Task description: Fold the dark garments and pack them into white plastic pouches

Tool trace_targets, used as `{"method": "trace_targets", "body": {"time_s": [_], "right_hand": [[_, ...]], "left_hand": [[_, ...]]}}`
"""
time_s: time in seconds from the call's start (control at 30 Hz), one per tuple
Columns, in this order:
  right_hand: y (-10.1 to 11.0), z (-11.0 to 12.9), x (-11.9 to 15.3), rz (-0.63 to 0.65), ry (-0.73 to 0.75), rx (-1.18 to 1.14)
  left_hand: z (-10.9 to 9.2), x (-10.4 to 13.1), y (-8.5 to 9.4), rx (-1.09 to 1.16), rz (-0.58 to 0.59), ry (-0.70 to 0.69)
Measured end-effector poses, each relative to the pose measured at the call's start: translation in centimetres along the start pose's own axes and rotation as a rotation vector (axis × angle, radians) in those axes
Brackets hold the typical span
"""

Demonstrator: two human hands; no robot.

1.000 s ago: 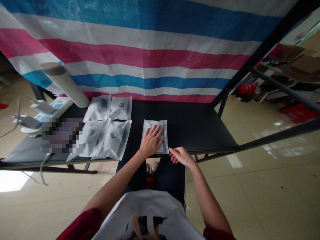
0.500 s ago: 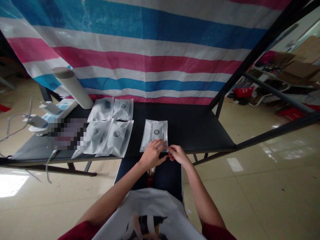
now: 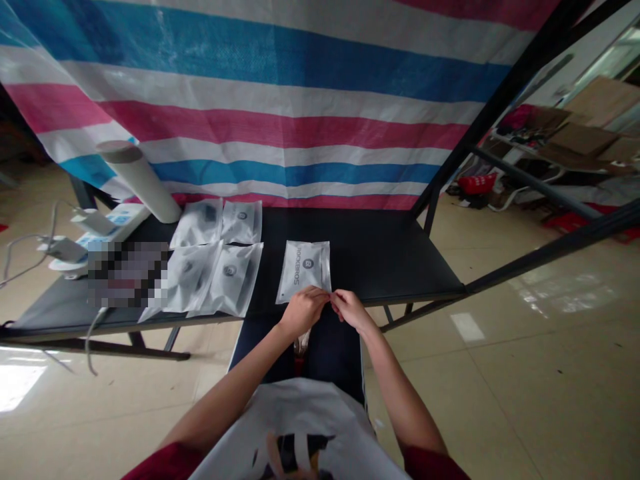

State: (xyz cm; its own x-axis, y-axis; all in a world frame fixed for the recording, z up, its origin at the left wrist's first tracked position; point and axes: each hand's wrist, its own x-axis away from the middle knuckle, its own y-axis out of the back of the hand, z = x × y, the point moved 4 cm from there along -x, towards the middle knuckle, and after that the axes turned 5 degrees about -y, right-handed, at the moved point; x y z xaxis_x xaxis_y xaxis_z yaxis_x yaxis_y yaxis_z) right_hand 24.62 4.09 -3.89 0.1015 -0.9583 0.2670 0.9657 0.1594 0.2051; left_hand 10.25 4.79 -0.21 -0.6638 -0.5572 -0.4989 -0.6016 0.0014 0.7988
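A frosted plastic bag (image 3: 305, 261) printed ROCKBROS lies on the black table, its near edge partly under my fingers. My left hand (image 3: 306, 311) is closed, fingers and thumb pinched together at the bag's near right corner. Against those fingertips, my right hand (image 3: 350, 309) is closed too, pinching the same corner. The fingers hide the corner itself. To the left lie several similar filled bags in two rows, among them a near bag (image 3: 230, 277) and a far bag (image 3: 242, 221).
A pale bottle (image 3: 145, 183) stands at the back left beside a power strip (image 3: 120, 223) with chargers and cables. A blurred-out flat object (image 3: 131, 273) lies in front. Behind the black table (image 3: 380, 253) hangs a striped sheet (image 3: 285, 80); a dark metal frame (image 3: 530, 193) borders the right.
My left hand's spread fingers have drawn together into a pinch at the bag's corner. My right hand has stayed close to that corner. The view has shifted slightly.
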Motion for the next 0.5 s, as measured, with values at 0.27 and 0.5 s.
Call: {"method": "trace_targets", "body": {"time_s": [0.27,0.5], "right_hand": [[-0.5,0.6,-1.5,-0.069,0.008,0.012],[0.7,1.3,-6.1,-0.184,0.072,0.192]], "left_hand": [[0.6,0.1,0.4,0.081,-0.088,0.031],[-0.8,0.3,0.2,0.134,-0.096,0.049]]}}
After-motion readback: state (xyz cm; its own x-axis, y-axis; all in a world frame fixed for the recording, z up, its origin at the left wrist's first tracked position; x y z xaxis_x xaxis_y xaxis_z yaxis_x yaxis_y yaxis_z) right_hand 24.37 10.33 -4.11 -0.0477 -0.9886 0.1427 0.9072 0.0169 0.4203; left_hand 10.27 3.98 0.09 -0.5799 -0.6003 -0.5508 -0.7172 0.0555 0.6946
